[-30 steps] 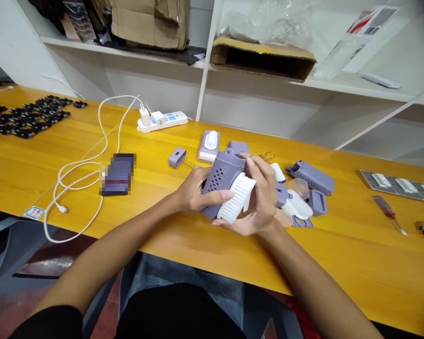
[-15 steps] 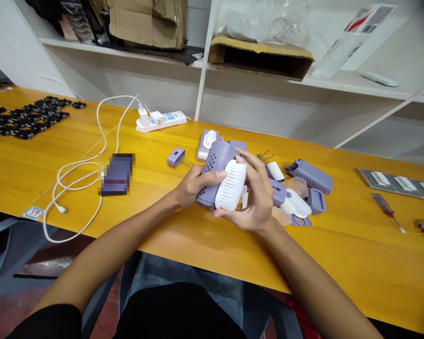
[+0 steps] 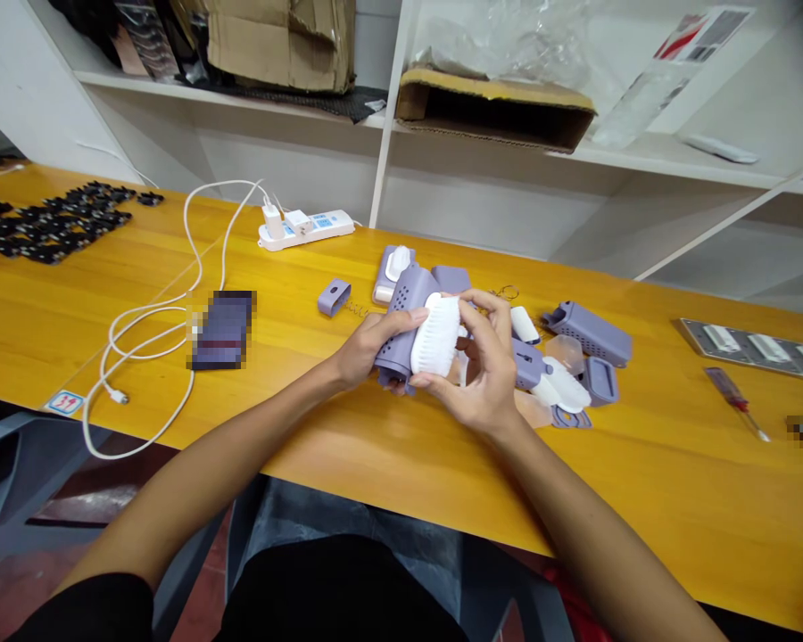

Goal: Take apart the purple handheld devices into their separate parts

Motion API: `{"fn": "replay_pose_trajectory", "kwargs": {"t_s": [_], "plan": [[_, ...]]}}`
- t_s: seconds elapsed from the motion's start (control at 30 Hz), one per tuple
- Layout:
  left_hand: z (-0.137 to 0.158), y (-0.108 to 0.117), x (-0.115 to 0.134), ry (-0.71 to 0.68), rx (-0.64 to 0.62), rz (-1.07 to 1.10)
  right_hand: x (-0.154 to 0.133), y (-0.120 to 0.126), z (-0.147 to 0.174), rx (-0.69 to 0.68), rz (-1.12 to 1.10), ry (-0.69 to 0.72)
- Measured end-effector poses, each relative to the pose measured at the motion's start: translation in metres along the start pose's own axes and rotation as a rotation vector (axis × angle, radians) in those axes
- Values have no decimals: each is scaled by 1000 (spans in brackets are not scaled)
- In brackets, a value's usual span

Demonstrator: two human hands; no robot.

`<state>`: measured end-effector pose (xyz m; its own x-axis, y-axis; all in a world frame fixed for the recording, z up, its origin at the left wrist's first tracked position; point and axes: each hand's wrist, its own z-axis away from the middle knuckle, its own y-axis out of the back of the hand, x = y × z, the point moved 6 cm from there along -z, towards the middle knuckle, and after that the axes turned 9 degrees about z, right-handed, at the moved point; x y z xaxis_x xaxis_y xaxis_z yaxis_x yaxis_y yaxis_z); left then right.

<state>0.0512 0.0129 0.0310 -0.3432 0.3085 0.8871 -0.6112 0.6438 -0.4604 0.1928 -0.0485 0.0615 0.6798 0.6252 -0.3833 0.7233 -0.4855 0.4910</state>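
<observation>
My left hand [image 3: 369, 346] is closed round a purple plastic housing [image 3: 408, 299] with rows of small holes, its thumb lying along the edge of a white bristled brush head [image 3: 436, 337]. The brush head sits against the housing's right side, bristles facing me. My right hand [image 3: 485, 366] pinches the brush head at its top and lower ends between fingers and thumb. Behind the hands lie a purple case with a white knob [image 3: 394, 267] and another perforated purple housing [image 3: 589, 333]. A small purple cap [image 3: 335, 298] lies left, beside a thin metal spring [image 3: 357, 308].
Right of my hands lie white and purple parts [image 3: 566, 385] and a clear cup [image 3: 565, 353]. A screwdriver [image 3: 736, 401] and a metal strip [image 3: 776, 349] are farther right. To the left are a phone [image 3: 222, 330], a white cable [image 3: 111, 348], a power strip [image 3: 308, 230] and black parts [image 3: 53, 223].
The housing and brush head have tilted and shifted slightly in my hands. My right fingers have moved from over the housing's top onto the brush head's edge.
</observation>
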Motion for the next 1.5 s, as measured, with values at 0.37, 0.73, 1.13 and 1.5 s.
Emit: {"fn": "replay_pose_trajectory", "kwargs": {"t_s": [0.37, 0.73, 1.13, 1.5], "plan": [[3, -8, 5, -35, -8, -83, -14, 4, 3, 67, 266, 170], [9, -14, 4, -75, 75, -163, -22, 3, 11, 151, 227, -35], [8, -8, 5, -225, 93, -173, -19, -2, 12, 73, 78, -193], [12, -11, 7, -279, 114, -272, -14, -2, 16, 217, -31, -270]]}}
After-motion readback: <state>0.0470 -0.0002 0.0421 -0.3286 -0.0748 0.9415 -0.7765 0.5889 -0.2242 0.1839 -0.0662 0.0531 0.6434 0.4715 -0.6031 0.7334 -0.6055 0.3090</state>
